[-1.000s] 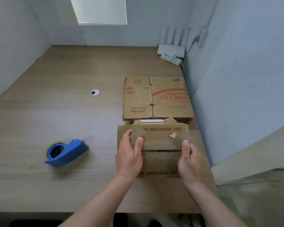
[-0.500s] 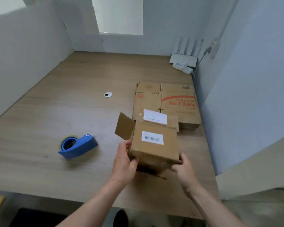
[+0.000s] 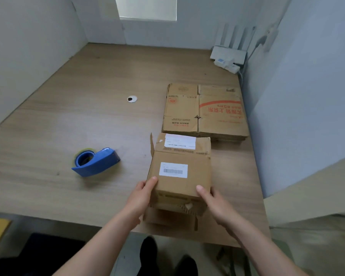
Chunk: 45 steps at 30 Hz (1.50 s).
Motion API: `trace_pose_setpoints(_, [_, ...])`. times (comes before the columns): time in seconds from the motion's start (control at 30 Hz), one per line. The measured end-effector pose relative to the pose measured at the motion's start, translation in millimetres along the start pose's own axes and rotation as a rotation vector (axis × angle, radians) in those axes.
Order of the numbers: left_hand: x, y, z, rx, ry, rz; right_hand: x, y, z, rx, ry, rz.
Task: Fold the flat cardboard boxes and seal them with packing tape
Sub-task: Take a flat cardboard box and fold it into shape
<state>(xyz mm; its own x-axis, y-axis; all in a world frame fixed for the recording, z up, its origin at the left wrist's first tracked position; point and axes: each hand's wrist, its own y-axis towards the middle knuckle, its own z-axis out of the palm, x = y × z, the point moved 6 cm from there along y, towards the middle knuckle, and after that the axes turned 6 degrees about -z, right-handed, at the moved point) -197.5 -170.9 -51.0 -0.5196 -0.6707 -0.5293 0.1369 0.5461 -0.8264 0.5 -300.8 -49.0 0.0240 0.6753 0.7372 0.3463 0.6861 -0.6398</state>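
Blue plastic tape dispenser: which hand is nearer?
Left. The left hand holds the left side of the brown cardboard box, right of the blue plastic tape dispenser; the right hand holds its right side, farther.

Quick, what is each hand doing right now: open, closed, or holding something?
Left hand: grips the cardboard box at its near left corner.
Right hand: grips the same box at its near right corner.

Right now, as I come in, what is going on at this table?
A person holds a small cardboard box with both hands: the left hand and the right hand grip its near corners, thumbs on top. The box is opened out near the front edge of the table; its far flaps are open. The blue tape dispenser lies untouched to the left, and a stack of flat boxes lies behind.
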Motion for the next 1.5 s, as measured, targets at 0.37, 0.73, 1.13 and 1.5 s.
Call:
trace_pose_setpoints(0.37, [19, 11, -26, 0.311, -0.261, 0.157, 6, -10, -1, 0.099, 0.027, -0.013])
trace_pose_setpoints(0.73, [45, 6, -3, 0.090, 0.371, 0.302, -60, 2, 12, -0.207, -0.191, -0.153])
trace_pose_setpoints(1.13, [15, -27, -19, 0.019, 0.444, 1.004, -2, -42, 4, -0.197, -0.236, -0.784])
trace_pose_setpoints(1.5, [14, -9, -11, 0.019, 0.681, 0.973, 75, -5, -43, -0.224, -0.270, -0.402])
